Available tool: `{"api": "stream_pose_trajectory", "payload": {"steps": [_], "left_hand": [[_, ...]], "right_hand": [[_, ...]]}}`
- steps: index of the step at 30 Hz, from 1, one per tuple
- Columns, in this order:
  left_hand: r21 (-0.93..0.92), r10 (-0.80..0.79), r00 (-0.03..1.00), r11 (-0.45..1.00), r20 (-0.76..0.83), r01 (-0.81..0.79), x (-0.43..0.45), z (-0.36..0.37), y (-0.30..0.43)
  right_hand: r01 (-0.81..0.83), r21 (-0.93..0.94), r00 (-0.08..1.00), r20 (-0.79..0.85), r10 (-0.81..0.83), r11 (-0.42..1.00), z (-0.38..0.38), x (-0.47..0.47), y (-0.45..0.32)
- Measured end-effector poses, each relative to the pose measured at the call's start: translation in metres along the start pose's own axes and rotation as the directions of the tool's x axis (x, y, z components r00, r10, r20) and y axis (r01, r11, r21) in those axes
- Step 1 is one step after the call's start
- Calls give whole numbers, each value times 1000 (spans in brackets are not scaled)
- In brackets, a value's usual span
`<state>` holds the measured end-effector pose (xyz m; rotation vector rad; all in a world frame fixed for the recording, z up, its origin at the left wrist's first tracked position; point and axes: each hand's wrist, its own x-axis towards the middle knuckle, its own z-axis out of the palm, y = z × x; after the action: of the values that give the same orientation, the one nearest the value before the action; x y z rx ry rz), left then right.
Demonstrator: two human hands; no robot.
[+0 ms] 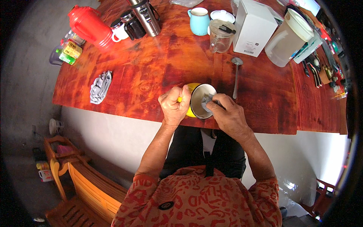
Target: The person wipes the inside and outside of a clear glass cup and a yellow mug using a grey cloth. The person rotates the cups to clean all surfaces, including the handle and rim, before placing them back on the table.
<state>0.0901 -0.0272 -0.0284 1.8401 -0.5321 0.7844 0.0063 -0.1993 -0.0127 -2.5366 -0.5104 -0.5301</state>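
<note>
A yellow enamel mug (194,85) with a white inside and dark rim is tipped toward me near the table's front edge. My left hand (174,104) is closed around its handle, a bit of yellow showing between the fingers. At the mug's mouth, my right hand (230,116) pinches a grey cloth (206,102), part of which is inside the mug against the wall. Right of the mug lies a metal spoon (236,78), its bowl pointing away from me. Off to the left, a crumpled grey cloth (101,87) rests on the wooden table (136,85).
Along the back stand a red thermos jug (90,27), a steel flask (146,18), a light-blue mug (199,22), a glass jug (222,38), a white box (253,28) and a plastic pitcher (287,39). A wooden chair (88,187) is at lower left.
</note>
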Motion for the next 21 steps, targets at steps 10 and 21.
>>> {"api": "stream_pose_trajectory", "payload": {"steps": [10,21], "left_hand": [[-33,18,996,999,84,-15,15,10,-5],[-61,9,957,998,292,9,35,26,7]], "right_hand": [[-68,5,997,-40,68,998,8,7,11],[-8,109,998,-54,14,994,15,-3,3]]}}
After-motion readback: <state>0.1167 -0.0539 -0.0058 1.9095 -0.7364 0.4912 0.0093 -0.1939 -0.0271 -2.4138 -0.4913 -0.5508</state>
